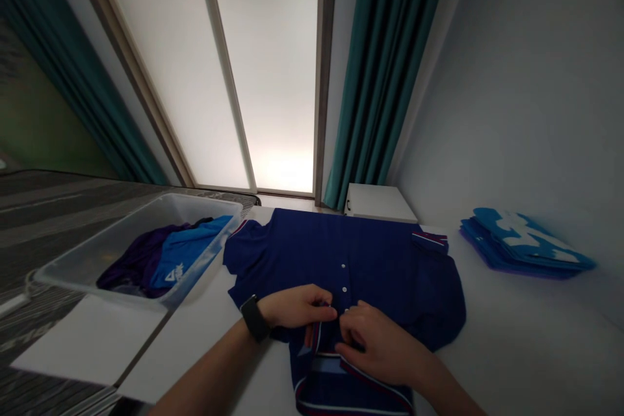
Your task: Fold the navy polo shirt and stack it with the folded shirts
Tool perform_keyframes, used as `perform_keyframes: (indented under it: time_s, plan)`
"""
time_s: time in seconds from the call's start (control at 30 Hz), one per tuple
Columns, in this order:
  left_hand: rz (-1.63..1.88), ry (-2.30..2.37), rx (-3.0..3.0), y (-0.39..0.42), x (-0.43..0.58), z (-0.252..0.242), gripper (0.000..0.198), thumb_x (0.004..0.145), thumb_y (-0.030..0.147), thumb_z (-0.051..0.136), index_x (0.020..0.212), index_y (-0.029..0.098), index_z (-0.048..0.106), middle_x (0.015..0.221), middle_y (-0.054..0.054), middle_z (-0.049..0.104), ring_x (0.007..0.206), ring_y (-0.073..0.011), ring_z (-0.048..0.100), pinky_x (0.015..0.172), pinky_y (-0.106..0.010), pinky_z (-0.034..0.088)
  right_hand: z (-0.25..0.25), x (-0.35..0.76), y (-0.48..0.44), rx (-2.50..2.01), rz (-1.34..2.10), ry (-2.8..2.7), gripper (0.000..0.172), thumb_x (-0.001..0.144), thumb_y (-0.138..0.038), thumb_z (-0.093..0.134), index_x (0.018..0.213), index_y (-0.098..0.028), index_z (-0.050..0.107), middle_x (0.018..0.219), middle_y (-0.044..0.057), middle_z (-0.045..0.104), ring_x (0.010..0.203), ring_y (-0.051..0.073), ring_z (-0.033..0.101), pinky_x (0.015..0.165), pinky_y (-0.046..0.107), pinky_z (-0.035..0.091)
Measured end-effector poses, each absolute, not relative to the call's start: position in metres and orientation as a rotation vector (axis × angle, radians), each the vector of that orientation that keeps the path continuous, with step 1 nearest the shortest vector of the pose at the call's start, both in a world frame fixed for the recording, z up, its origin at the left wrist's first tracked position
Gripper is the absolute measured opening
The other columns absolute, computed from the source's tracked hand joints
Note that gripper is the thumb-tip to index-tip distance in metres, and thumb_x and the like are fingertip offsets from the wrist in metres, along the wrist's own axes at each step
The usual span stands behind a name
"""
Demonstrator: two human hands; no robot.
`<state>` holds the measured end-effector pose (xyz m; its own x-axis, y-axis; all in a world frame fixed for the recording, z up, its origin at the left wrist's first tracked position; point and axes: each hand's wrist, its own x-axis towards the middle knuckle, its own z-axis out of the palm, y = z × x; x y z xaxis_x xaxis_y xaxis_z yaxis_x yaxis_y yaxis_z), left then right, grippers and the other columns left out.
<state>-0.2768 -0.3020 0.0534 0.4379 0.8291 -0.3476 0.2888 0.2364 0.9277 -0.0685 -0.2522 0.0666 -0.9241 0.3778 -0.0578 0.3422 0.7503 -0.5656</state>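
Observation:
A dark blue polo shirt [370, 260] lies flat on the white table [511, 351], collar toward me, with white buttons on its placket. My left hand [295, 307], with a black watch on the wrist, pinches the placket fabric near the collar. My right hand [383, 344] pinches the same placket from the other side, fingertips almost touching the left ones. The striped collar [341, 380] lies just below both hands.
A clear plastic bin [121, 253] with purple and light blue clothes stands at the left. A stack of folded blue garments [524, 240] lies at the far right. A small white cabinet [380, 203], teal curtains and a bright window are behind the table.

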Motion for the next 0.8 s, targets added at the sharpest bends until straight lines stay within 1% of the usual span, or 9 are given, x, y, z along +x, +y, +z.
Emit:
perform_keyframes:
  time_s: [0.07,0.13,0.27,0.33,0.43,0.47,0.57,0.67,0.8]
  plan:
    - [0.447,1.078,1.290,-0.298,-0.277,0.055,0.051,0.076,0.068,0.059,0.073,0.021,0.041,0.050,0.009,0.046,0.039,-0.0096,0.049,0.040,-0.020,0.029,0.068,-0.068,-0.252,-0.538,0.962,-2.874,0.008,0.084,-0.022,0.056,0.079,-0.021,0.063,0.069,-0.003,0.059,0.067,0.012,0.052,0.078,0.027,0.037]
    - [0.377,1.047,1.275,-0.293,-0.279,0.056,0.053,0.072,0.069,0.062,0.071,0.021,0.041,0.050,0.010,0.044,0.039,-0.0099,0.051,0.040,-0.020,0.026,0.070,-0.067,-0.251,-0.498,0.998,-2.871,0.015,0.083,-0.017,0.051,0.082,-0.022,0.065,0.071,-0.003,0.060,0.069,0.012,0.053,0.079,0.027,0.037]
    - [0.325,1.006,1.277,-0.283,-0.281,0.055,0.054,0.067,0.066,0.070,0.068,0.020,0.041,0.052,0.010,0.045,0.038,-0.0073,0.047,0.041,-0.020,0.026,0.072,-0.066,-0.247,-0.560,1.028,-2.883,0.017,0.084,-0.017,0.048,0.069,-0.021,0.057,0.066,-0.005,0.056,0.066,0.011,0.053,0.085,0.029,0.037]
    - [0.343,1.007,1.259,-0.283,-0.280,0.053,0.054,0.067,0.068,0.069,0.071,0.020,0.042,0.052,0.010,0.047,0.038,-0.0086,0.049,0.042,-0.020,0.029,0.074,-0.064,-0.245,-0.632,1.057,-2.869,0.016,0.085,-0.021,0.050,0.070,-0.021,0.054,0.062,-0.006,0.051,0.062,0.011,0.050,0.085,0.030,0.038]
    - [0.407,1.031,1.224,-0.290,-0.279,0.049,0.054,0.069,0.069,0.065,0.078,0.021,0.043,0.051,0.010,0.048,0.039,-0.0117,0.052,0.043,-0.021,0.034,0.077,-0.060,-0.240,-0.725,1.136,-2.845,0.013,0.083,-0.031,0.058,0.076,-0.022,0.053,0.064,-0.007,0.050,0.064,0.011,0.048,0.077,0.027,0.039]
    - [0.435,1.033,1.218,-0.293,-0.279,0.049,0.054,0.070,0.069,0.065,0.079,0.021,0.042,0.050,0.010,0.048,0.039,-0.0120,0.053,0.044,-0.021,0.035,0.078,-0.058,-0.238,-0.742,1.159,-2.843,0.012,0.081,-0.032,0.060,0.077,-0.022,0.053,0.066,-0.007,0.051,0.066,0.012,0.048,0.075,0.026,0.039]
    - [0.476,1.009,1.211,-0.298,-0.279,0.047,0.052,0.072,0.067,0.065,0.080,0.021,0.042,0.048,0.011,0.047,0.038,-0.0115,0.053,0.045,-0.021,0.037,0.078,-0.054,-0.233,-0.708,1.184,-2.847,0.005,0.079,-0.021,0.058,0.083,-0.022,0.055,0.067,-0.007,0.051,0.068,0.012,0.049,0.071,0.024,0.037]
    - [0.479,1.012,1.205,-0.298,-0.279,0.046,0.050,0.074,0.065,0.064,0.082,0.021,0.042,0.046,0.012,0.045,0.036,-0.0107,0.052,0.044,-0.021,0.037,0.075,-0.053,-0.229,-0.628,1.229,-2.832,0.018,0.077,-0.010,0.050,0.088,-0.022,0.058,0.065,-0.007,0.050,0.065,0.010,0.047,0.066,0.021,0.036]
    - [0.497,1.026,1.198,-0.296,-0.278,0.045,0.050,0.074,0.066,0.063,0.080,0.021,0.042,0.047,0.012,0.044,0.035,-0.0109,0.052,0.040,-0.019,0.034,0.070,-0.054,-0.225,-0.582,1.370,-2.784,0.024,0.075,-0.006,0.046,0.087,-0.021,0.060,0.064,-0.008,0.049,0.058,0.008,0.044,0.057,0.019,0.032]
